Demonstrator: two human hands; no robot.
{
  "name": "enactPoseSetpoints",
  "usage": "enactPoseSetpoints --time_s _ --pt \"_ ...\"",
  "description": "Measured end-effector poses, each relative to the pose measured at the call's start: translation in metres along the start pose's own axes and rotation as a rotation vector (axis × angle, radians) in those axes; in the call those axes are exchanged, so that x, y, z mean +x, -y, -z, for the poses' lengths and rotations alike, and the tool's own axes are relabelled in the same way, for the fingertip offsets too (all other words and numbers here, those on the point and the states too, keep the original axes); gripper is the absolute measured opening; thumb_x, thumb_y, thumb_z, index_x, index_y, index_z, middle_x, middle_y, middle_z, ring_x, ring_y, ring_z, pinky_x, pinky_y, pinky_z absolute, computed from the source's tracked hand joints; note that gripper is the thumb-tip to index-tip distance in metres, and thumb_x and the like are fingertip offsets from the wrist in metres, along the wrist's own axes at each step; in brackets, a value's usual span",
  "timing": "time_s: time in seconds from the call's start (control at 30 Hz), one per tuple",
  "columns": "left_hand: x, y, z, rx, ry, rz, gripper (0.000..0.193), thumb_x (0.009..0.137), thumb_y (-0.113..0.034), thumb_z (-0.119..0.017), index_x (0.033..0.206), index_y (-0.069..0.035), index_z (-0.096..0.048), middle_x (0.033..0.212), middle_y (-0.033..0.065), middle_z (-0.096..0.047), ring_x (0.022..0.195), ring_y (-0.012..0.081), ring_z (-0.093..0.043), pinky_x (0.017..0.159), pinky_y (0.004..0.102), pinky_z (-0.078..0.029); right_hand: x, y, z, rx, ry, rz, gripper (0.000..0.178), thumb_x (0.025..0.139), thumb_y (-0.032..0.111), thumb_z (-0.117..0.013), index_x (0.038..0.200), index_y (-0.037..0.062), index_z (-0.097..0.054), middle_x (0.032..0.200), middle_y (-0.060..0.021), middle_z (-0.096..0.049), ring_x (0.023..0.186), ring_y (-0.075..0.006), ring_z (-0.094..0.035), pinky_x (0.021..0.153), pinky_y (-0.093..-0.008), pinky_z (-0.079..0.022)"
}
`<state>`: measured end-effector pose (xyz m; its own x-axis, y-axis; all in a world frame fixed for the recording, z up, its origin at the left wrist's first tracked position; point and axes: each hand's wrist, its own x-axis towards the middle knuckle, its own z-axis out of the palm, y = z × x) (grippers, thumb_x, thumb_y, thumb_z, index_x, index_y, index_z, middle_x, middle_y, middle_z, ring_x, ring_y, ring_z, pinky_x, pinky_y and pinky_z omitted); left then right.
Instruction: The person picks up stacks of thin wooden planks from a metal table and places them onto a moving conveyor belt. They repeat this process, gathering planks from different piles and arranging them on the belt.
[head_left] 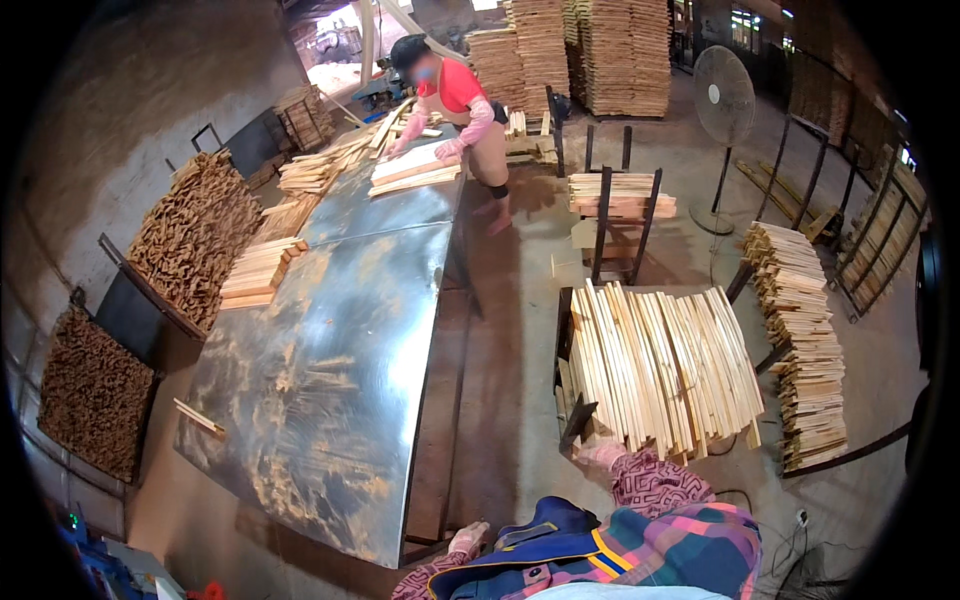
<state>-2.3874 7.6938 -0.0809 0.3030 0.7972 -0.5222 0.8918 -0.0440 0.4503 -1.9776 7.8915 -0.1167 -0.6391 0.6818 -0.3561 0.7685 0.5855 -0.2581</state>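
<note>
My right hand [602, 454] is at the near left corner of a stack of pale wooden strips [665, 365], close to the foot of a dark metal post [577, 422]. Its fingers are too small and blurred to show whether they grip a strip. By my body, just off the near right corner of a long metal-topped table [350, 400], hangs my left hand [468, 538]. Its fingers look loosely stretched, and nothing shows in them. Patterned sleeves cover both my forearms.
Across the table a co-worker [465, 100] handles boards [415, 170]. More boards [262, 272] and two thin strips [199, 416] lie along its left edge. A standing fan [724, 95], racked strips [800, 350] and another rack [622, 195] stand to the right.
</note>
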Motion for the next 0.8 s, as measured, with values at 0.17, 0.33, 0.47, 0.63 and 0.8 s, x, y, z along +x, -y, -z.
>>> enactPoseSetpoints --time_s 0.17,0.33,0.47,0.63,0.8 --pt "-0.009 -0.019 -0.012 -0.003 -0.148 -0.064 0.038 0.09 -0.006 -0.055 0.127 -0.011 -0.058 0.133 0.0154 -0.059 0.121 0.0357 -0.057 0.098 0.0396 -0.05 -0.059 0.054 -0.101 0.081 0.133 -0.027 0.039 0.091 0.029 -0.056 0.129 0.0247 -0.06 0.131 -0.0071 -0.061 0.115 -0.0312 -0.062 0.095 -0.0431 -0.052" --pt "-0.058 0.011 -0.088 -0.016 -0.241 -0.268 0.038 0.088 -0.006 -0.058 0.126 -0.012 -0.059 0.137 0.0188 -0.055 0.121 0.0357 -0.058 0.096 0.0401 -0.051 -0.138 0.141 -0.142 0.342 0.176 -0.446 0.046 0.09 0.049 -0.053 0.127 0.0255 -0.066 0.13 -0.0121 -0.063 0.114 -0.035 -0.063 0.096 -0.0471 -0.051" --pt "-0.162 0.044 -0.157 -0.03 -0.062 -0.111 0.035 0.089 -0.008 -0.057 0.124 -0.012 -0.059 0.133 0.0196 -0.058 0.117 0.0367 -0.06 0.094 0.0417 -0.051 -0.189 0.244 -0.135 0.556 0.179 -0.8 0.059 0.079 0.056 -0.06 0.125 0.0206 -0.069 0.127 -0.0144 -0.066 0.116 -0.033 -0.063 0.093 -0.0449 -0.052" --pt "-0.269 0.073 -0.238 -0.116 0.12 0.123 0.032 0.09 -0.011 -0.056 0.122 -0.012 -0.059 0.125 0.0194 -0.06 0.114 0.037 -0.061 0.092 0.0428 -0.052 -0.247 0.283 -0.165 0.589 0.449 -0.675 0.078 0.081 0.067 -0.056 0.143 0.0212 -0.052 0.142 -0.0128 -0.055 0.129 -0.033 -0.053 0.107 -0.0403 -0.042" --pt "-0.311 0.074 -0.289 -0.134 0.179 0.247 0.03 0.091 -0.014 -0.056 0.121 -0.013 -0.059 0.118 0.0192 -0.062 0.11 0.0373 -0.062 0.09 0.0438 -0.052 -0.273 0.274 -0.204 0.379 0.27 -0.416 0.068 0.081 0.066 -0.06 0.123 0.0138 -0.068 0.128 -0.0135 -0.065 0.118 -0.0335 -0.062 0.097 -0.0439 -0.049"
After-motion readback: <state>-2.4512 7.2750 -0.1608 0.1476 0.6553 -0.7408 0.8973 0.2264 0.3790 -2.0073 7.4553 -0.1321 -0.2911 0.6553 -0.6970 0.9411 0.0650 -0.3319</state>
